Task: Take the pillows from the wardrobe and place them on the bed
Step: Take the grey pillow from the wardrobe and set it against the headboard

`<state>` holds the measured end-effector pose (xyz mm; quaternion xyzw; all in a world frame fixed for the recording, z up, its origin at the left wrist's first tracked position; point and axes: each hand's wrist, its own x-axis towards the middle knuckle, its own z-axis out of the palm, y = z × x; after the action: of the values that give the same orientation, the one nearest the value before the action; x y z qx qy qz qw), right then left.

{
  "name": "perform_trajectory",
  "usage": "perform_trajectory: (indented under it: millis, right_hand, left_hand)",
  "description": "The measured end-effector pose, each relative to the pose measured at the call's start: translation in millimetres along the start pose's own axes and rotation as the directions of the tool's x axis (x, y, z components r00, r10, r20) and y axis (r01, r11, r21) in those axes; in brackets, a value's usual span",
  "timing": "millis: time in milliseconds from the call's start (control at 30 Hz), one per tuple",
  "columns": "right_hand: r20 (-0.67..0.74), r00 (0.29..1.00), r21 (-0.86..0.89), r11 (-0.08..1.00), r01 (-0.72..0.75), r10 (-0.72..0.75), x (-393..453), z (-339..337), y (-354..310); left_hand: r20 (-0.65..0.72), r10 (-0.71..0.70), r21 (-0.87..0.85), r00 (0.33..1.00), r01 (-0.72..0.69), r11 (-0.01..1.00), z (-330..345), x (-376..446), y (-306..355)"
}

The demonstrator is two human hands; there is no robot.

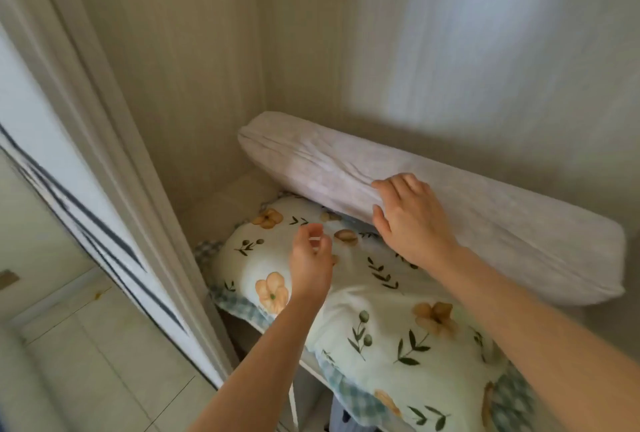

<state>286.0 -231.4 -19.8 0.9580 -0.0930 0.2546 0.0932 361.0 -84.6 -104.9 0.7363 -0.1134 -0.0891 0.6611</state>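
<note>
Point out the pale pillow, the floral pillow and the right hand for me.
pale pillow [512, 241], head view, on its broad upper face.
floral pillow [374, 307], head view, on the middle of its printed top.
right hand [412, 223], head view, on the back of the hand resting on the pale pillow.

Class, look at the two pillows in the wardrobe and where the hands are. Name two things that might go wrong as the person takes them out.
1. The right hand rests flat on the plain pillow, which leans on the floral pillow; pulled one-handed, it may sag or slip.
2. The floral pillow overhangs the shelf edge; dragging the upper one could tip it to the floor. The left hand holds nothing.
</note>
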Motion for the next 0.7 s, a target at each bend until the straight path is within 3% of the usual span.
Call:
perform_trajectory:
  millis: [67, 100, 167, 200, 400, 700]
  right_hand:
    - [0.024, 0.998, -0.058, 0.996, -0.062, 0.064, 21, 5, 20]
    - [0.047, 0.994, -0.090, 0.991, -0.096, 0.101, 30, 9, 30]
    - [0.091, 0.980, -0.136, 0.977, -0.162, 0.175, 46, 18, 47]
    - [0.108, 0.972, -0.145, 0.970, -0.195, 0.211, 53, 24, 55]
    - [0.257, 0.898, -0.142, 0.933, -0.331, 0.357, 73, 50, 85]
    - [0.208, 0.901, -0.146, 0.923, -0.356, 0.380, 78, 61, 87]
  left_hand:
    - [0.121, -0.256, -0.200, 0.959, 0.276, 0.940, 19, 24, 11]
    - [0.224, -0.375, -0.316, 0.900, 0.431, 0.845, 27, 35, 16]
    - [0.443, -0.466, -0.415, 0.766, 0.635, 0.651, 42, 53, 23]
    - [0.515, -0.458, -0.416, 0.724, 0.679, 0.606, 48, 61, 24]
    - [0.662, -0.389, -0.450, 0.641, 0.754, 0.479, 77, 90, 12]
    - [0.801, -0.228, -0.485, 0.554, 0.823, 0.296, 95, 92, -1]
